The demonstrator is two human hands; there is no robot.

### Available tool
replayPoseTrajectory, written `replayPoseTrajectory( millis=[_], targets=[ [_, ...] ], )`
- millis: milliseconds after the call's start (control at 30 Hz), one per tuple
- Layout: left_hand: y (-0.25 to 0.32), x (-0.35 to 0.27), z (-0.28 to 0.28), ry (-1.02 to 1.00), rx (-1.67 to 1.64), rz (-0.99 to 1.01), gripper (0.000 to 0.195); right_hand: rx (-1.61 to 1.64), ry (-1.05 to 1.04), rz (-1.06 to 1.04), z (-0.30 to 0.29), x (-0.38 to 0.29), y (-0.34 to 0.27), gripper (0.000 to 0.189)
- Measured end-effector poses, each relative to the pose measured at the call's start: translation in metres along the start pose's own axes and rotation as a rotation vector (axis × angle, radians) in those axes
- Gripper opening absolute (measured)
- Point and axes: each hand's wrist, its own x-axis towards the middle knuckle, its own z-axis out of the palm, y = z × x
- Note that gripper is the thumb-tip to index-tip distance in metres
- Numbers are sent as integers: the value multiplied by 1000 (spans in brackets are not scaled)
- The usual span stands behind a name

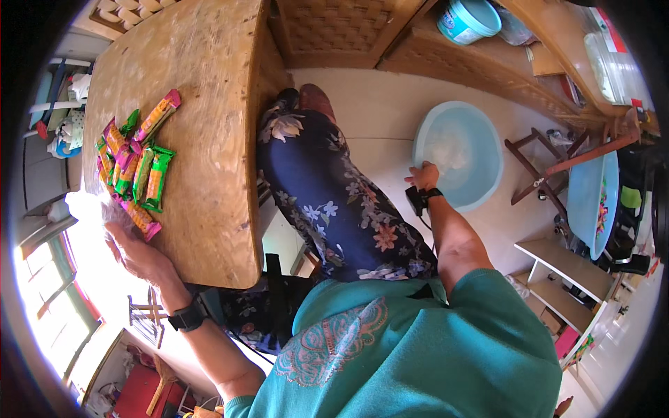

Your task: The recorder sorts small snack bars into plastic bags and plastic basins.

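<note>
At the table's left corner, my left hand (137,257) holds a thin clear plastic bag (107,209), partly washed out by bright light. Right beside it, several snack bars in green and pink wrappers (137,157) lie in a loose pile on the wooden table (209,130). My right hand (424,176) hangs low on the other side, at the near left rim of a light blue plastic basin (488,136) on the floor. Whether its fingers grip the rim is unclear. Something whitish (449,151) lies inside the basin; what it is cannot be made out.
Wooden cabinets with a blue bucket (465,26) border the far side. A folding wooden stand (549,162) and a second blue basin (590,198) with colourful small items stand at right, by a white shelf (569,277). My legs (345,209) fill the space beside the table.
</note>
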Motion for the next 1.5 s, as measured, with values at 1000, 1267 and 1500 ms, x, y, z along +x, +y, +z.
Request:
replayPoseTrajectory(
  millis=[1000, 1267, 1500],
  targets=[
    [6, -4, -13, -142, -139, 125, 35, -118, -167, -734, -38, -85, -131, 23],
    [-42, 17, -3, 60, -299, 153, 36, -50, -95, -1075, -41, -165, -205, 19],
    [-25, 13, -22, 11, -163, 268, 37, 146, 66, -908, -112, -154, -169, 20]
  ],
)
